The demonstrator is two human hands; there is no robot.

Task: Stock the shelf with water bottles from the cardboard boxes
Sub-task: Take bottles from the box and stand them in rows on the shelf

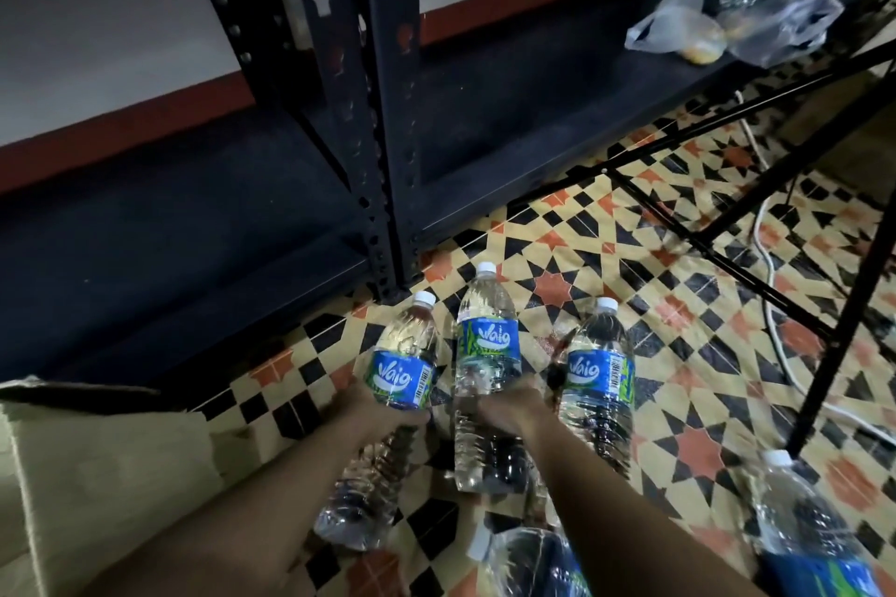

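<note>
My left hand (383, 407) grips a clear water bottle with a blue label (400, 356), tilted with its white cap toward the dark metal shelf (509, 131). My right hand (509, 405) holds a second bottle (487, 344) at its waist, below the label. A third bottle (599, 378) sits just right of that hand; whether the fingers touch it is hidden. Two more bottles show at the bottom edge, one in the middle (528, 562) and one at the right (805, 528). A cardboard box (97, 461) is at the lower left.
The shelf's upright post (388, 112) stands just beyond the bottles. Thin plastic bags (703, 24) and some bottles lie on the shelf at the upper right. A black metal frame (843, 315) and a white cable (771, 267) cross the patterned tile floor on the right.
</note>
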